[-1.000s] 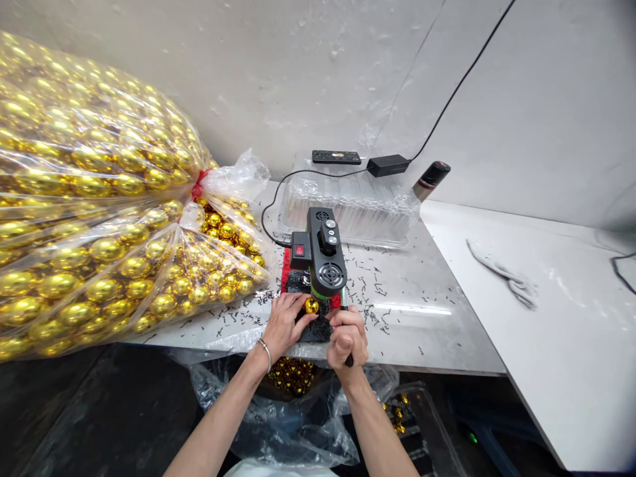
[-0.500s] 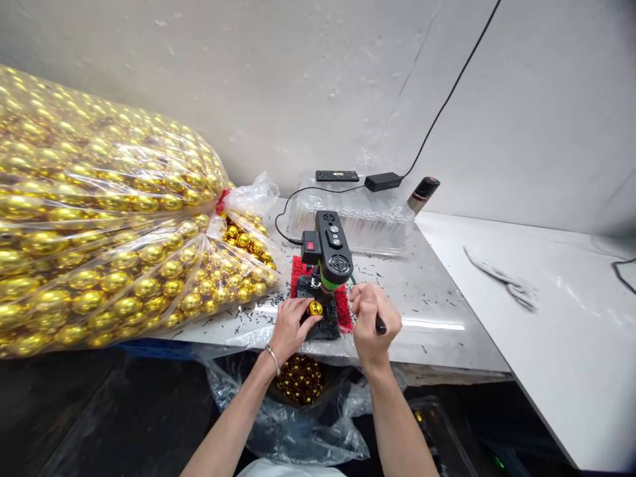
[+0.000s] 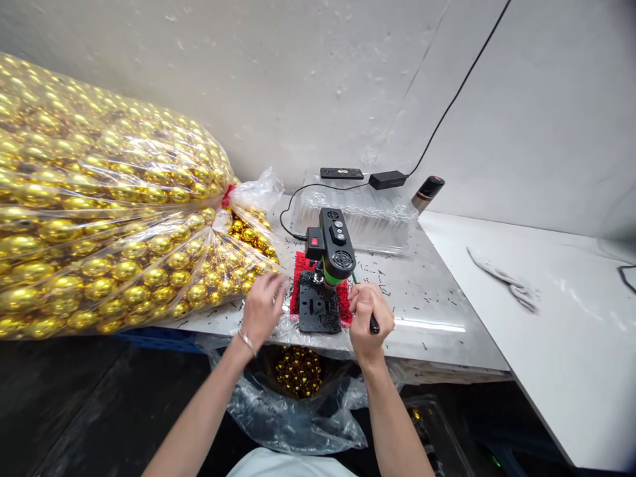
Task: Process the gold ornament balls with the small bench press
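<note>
A small black bench drill with a green band stands over a slotted black base plate, which carries black shavings. My right hand is wrapped round the black-tipped lever at the drill's right side. To the left of the plate, my left hand is in the air near the bag's edge, fingers bent and a little apart, with no ball showing in it. Shiny gold balls lie in an open clear plastic bag below the table edge. Under the base plate is a red mat.
A big tied clear bag of gold balls fills the left side. Behind the drill are a clear plastic box, a power adapter with its cable, and a spray can. A white glove lies on the right-hand table.
My left hand has moved left, away from the base plate, and the gold ball it held there is no longer on the plate. My right hand stays on the lever.
</note>
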Tool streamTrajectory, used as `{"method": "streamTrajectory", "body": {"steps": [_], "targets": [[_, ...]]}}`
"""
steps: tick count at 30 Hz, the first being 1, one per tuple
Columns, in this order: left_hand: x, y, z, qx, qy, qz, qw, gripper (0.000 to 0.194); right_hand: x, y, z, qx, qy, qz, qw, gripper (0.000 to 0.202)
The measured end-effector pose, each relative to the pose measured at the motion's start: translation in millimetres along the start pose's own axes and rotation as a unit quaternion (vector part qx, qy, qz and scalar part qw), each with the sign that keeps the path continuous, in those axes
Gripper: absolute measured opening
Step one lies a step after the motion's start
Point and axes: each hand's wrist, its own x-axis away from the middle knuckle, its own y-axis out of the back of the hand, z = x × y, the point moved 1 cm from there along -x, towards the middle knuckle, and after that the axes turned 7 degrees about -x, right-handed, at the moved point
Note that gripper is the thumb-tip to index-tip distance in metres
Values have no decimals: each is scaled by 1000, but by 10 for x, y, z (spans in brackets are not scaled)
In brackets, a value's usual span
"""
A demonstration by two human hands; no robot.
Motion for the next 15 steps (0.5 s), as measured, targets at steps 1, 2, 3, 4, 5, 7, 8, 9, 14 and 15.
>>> {"method": "streamTrajectory", "body": {"steps": [1, 2, 3, 4, 5, 7, 8, 9, 14, 15], "targets": [[-267, 37, 95, -53, 27, -10, 998, 27, 2, -2, -5, -1, 3, -2, 1000, 33], [-520, 65, 193, -113, 53, 3, 992, 27, 5, -5, -11, -2, 5, -4, 1000, 33], [-747, 84, 287, -171, 77, 29, 982, 28, 9, -8, -16, -3, 6, -4, 1000, 33], [-940, 94, 369, -187, 81, 46, 978, 27, 13, -10, -21, -2, 7, -3, 1000, 33], [-1093, 90, 437, -200, 82, 67, 974, 26, 17, -12, -26, -1, 9, -2, 1000, 33], [-1282, 48, 530, -209, 74, 105, 970, 23, 25, -10, -31, 0, 15, 2, 1000, 32], [-1328, 17, 557, -214, 69, 121, 967, 21, 29, -7, -33, 1, 19, 4, 1000, 32], [-1351, -17, 575, -220, 64, 133, 964, 20, 33, -4, -33, 1, 21, 6, 1000, 32], [-1372, -121, 626, -247, 69, 184, 949, 21, 57, 10, -33, 10, 12, 16, 1000, 31], [-1385, -126, 635, -249, 72, 197, 946, 21, 61, 11, -33, 12, 11, 16, 1000, 31]]}}
